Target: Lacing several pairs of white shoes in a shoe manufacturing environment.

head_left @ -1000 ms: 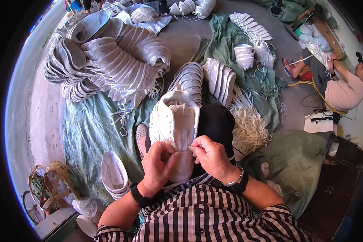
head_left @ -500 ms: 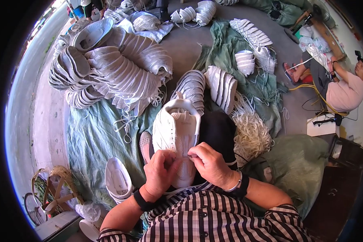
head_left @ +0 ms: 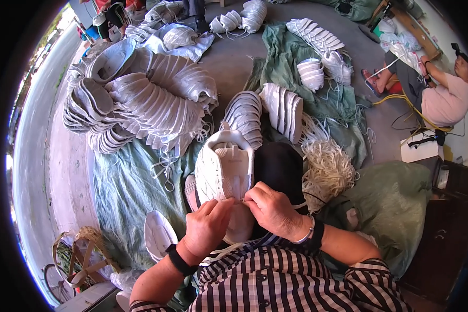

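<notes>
A white sneaker [head_left: 224, 169] lies on my lap, heel pointing away from me. My left hand [head_left: 208, 226] pinches its lace area from the left, and my right hand [head_left: 271, 208] pinches the same spot from the right, fingertips almost touching. A thin white lace seems to run between the fingers; it is too small to see clearly. A black cloth [head_left: 281, 166] lies under the shoe's right side. Another white shoe [head_left: 158, 236] rests on the green sheet by my left forearm.
Big fanned stacks of white shoe uppers [head_left: 140, 104] cover the green sheet [head_left: 125, 192] at left. Smaller stacks [head_left: 283, 106] and a bundle of pale laces [head_left: 327, 166] lie ahead. Another person [head_left: 442, 93] sits at the far right. A wicker basket [head_left: 83, 255] stands at lower left.
The view has shifted slightly, and the shoe sits a little lower and nearer. Both hands stay pinched at the shoe's lace area, fingers working in small moves.
</notes>
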The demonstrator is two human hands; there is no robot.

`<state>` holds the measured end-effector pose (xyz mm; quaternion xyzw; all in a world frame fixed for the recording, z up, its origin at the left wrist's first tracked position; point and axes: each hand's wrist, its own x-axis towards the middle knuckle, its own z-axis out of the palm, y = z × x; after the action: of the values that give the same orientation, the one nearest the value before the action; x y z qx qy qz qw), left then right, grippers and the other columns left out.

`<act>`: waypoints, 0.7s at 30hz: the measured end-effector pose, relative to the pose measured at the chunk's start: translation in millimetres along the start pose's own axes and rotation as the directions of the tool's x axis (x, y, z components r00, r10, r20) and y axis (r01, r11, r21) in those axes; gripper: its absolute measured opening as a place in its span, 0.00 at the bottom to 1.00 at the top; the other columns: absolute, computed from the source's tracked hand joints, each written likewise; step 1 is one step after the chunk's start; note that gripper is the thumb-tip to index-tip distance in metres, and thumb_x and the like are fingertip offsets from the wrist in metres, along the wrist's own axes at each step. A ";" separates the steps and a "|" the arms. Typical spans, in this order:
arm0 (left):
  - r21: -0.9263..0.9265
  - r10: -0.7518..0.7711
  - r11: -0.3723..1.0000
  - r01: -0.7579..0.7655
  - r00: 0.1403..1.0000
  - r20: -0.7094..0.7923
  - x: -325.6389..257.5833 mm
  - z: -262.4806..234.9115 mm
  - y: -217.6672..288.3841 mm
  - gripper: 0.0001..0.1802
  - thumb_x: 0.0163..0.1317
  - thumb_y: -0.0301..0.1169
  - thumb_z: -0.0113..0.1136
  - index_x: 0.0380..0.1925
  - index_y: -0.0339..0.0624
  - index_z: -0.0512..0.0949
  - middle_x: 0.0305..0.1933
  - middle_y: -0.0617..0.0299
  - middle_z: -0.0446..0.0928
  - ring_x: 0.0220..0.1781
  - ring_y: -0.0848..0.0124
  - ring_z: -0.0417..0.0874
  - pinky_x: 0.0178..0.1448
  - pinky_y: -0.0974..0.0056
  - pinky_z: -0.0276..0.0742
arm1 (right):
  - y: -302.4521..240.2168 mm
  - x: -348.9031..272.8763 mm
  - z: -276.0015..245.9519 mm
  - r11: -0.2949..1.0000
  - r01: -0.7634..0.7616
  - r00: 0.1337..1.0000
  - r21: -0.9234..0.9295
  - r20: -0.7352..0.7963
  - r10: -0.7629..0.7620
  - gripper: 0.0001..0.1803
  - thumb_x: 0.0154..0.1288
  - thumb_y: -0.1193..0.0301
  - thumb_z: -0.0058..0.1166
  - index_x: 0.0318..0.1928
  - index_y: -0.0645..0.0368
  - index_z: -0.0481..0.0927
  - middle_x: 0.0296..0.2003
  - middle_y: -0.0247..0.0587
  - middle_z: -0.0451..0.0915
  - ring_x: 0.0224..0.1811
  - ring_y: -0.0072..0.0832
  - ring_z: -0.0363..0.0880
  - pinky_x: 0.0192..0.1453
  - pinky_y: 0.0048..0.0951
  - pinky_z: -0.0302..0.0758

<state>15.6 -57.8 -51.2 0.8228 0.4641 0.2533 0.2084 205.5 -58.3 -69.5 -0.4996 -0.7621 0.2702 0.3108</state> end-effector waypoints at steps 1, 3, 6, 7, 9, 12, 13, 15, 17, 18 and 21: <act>0.005 0.006 1.000 -0.006 1.000 0.001 1.4 0.6 0.1 0.11 0.52 0.23 0.62 0.38 0.42 0.79 0.28 0.58 0.78 0.26 0.62 0.80 0.28 0.62 0.76 | 1.5 1.5 2.5 0.998 0.020 0.999 0.061 -0.045 -0.017 0.07 0.54 0.80 0.57 0.32 0.60 0.72 0.28 0.42 0.73 0.29 0.41 0.77 0.30 0.33 0.75; -0.091 -0.101 0.991 0.096 0.994 -0.042 1.7 3.2 1.3 0.08 0.53 0.23 0.62 0.35 0.42 0.79 0.28 0.56 0.79 0.26 0.61 0.82 0.29 0.63 0.77 | -1.5 3.1 10.2 0.999 0.005 0.999 0.034 -0.044 -0.003 0.07 0.54 0.81 0.57 0.32 0.61 0.73 0.28 0.42 0.73 0.29 0.42 0.77 0.31 0.33 0.75; -0.076 -0.146 0.987 0.141 0.988 -0.057 4.0 2.7 -0.5 0.06 0.53 0.22 0.62 0.33 0.41 0.78 0.28 0.55 0.79 0.26 0.60 0.82 0.29 0.63 0.77 | -3.3 1.6 10.3 0.997 -0.016 0.999 0.070 -0.036 0.019 0.05 0.55 0.80 0.56 0.32 0.61 0.73 0.29 0.43 0.73 0.30 0.42 0.78 0.31 0.35 0.76; -0.073 -0.144 0.987 0.140 0.988 -0.054 4.9 3.5 0.5 0.06 0.53 0.22 0.62 0.33 0.41 0.78 0.28 0.55 0.79 0.26 0.60 0.82 0.29 0.63 0.77 | -2.7 2.1 9.7 0.991 -0.019 0.999 0.133 -0.033 0.023 0.05 0.55 0.78 0.55 0.32 0.61 0.74 0.29 0.44 0.74 0.31 0.43 0.78 0.32 0.36 0.76; -0.065 -0.124 0.990 0.122 0.992 -0.028 7.2 4.3 3.6 0.05 0.53 0.21 0.61 0.30 0.39 0.76 0.26 0.55 0.78 0.27 0.61 0.82 0.31 0.63 0.77 | 3.5 -0.3 -4.0 0.947 -0.112 0.994 0.300 0.050 0.102 0.07 0.55 0.79 0.58 0.35 0.62 0.75 0.30 0.45 0.76 0.30 0.41 0.78 0.35 0.33 0.76; -0.173 -0.168 0.976 0.133 0.963 -0.208 -6.9 -12.5 -10.6 0.05 0.53 0.19 0.60 0.28 0.38 0.74 0.25 0.57 0.76 0.28 0.66 0.80 0.34 0.65 0.76 | 3.6 -3.0 -49.1 0.967 -0.214 0.905 0.137 0.401 0.144 0.08 0.55 0.73 0.61 0.31 0.63 0.76 0.29 0.45 0.77 0.31 0.39 0.79 0.35 0.34 0.74; -0.189 -0.210 0.968 0.165 0.945 -0.252 -17.1 -27.6 -21.8 0.02 0.58 0.21 0.54 0.32 0.38 0.73 0.27 0.58 0.75 0.25 0.69 0.79 0.32 0.67 0.76 | 7.6 -7.4 -69.0 0.972 -0.234 0.798 0.019 0.575 0.181 0.08 0.55 0.71 0.61 0.29 0.63 0.77 0.28 0.45 0.77 0.32 0.38 0.79 0.35 0.33 0.74; -0.630 -0.571 0.745 0.220 0.698 -0.432 -28.5 -64.0 -49.4 0.09 0.70 0.31 0.44 0.34 0.38 0.72 0.32 0.60 0.75 0.31 0.72 0.79 0.38 0.67 0.79 | 26.4 -16.6 -91.7 0.960 -0.209 0.789 0.187 0.612 0.053 0.11 0.58 0.66 0.60 0.28 0.64 0.81 0.34 0.43 0.79 0.29 0.30 0.77 0.34 0.27 0.72; -0.833 -0.782 0.538 0.130 0.445 -0.436 -50.0 -117.1 -89.2 0.15 0.73 0.34 0.40 0.45 0.32 0.70 0.49 0.50 0.77 0.51 0.64 0.79 0.53 0.62 0.78 | 42.7 -24.9 -110.2 0.732 -0.303 0.882 0.610 0.470 -0.027 0.10 0.59 0.67 0.59 0.31 0.64 0.83 0.45 0.50 0.79 0.28 0.24 0.76 0.35 0.22 0.73; -0.914 -0.837 0.401 -0.056 0.384 -0.390 -82.7 -139.4 -125.7 0.16 0.73 0.31 0.38 0.52 0.31 0.67 0.56 0.46 0.73 0.59 0.59 0.76 0.59 0.58 0.76 | 45.7 -24.5 -124.4 0.479 -0.471 0.850 0.741 0.526 0.023 0.09 0.58 0.71 0.58 0.32 0.65 0.84 0.54 0.61 0.73 0.31 0.24 0.78 0.34 0.20 0.73; -0.989 -0.850 0.097 -0.112 0.507 -0.141 -139.4 -173.0 -190.6 0.13 0.68 0.25 0.45 0.49 0.30 0.71 0.50 0.53 0.76 0.46 0.65 0.80 0.51 0.64 0.78 | 56.0 -29.7 -112.0 -0.025 -0.282 0.951 0.959 0.276 -0.139 0.15 0.59 0.65 0.60 0.33 0.68 0.83 0.56 0.71 0.68 0.27 0.27 0.78 0.25 0.21 0.71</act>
<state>-276.9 -68.4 -56.7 0.1495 0.4632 0.7045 0.5165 331.2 -54.7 -42.1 -0.1189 -0.3468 0.8185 0.4423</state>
